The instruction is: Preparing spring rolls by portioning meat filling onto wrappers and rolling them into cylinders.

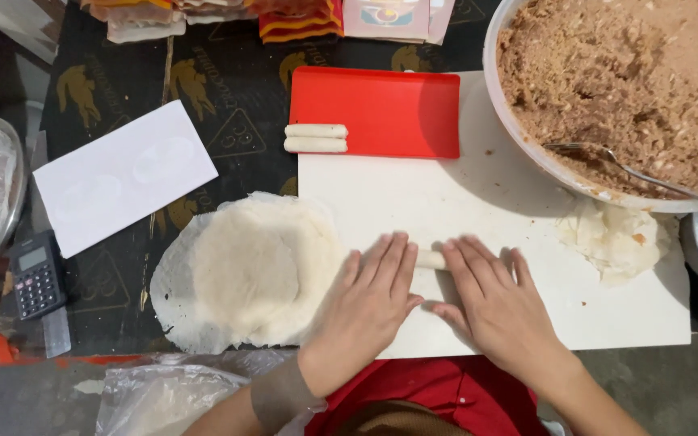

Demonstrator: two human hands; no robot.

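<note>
A thin white roll [430, 259] is pressed flat on the white board [527, 323] at lower centre of the frame, between the left hand [373, 295] and the right hand [490, 299]; the fingers are laid straight and close together, palms down, nothing gripped. It is judged light, soft and easily torn, best handled along its whole length under flat fingers. A stack of round wrappers [244, 270] is seen just left of the board.
</note>
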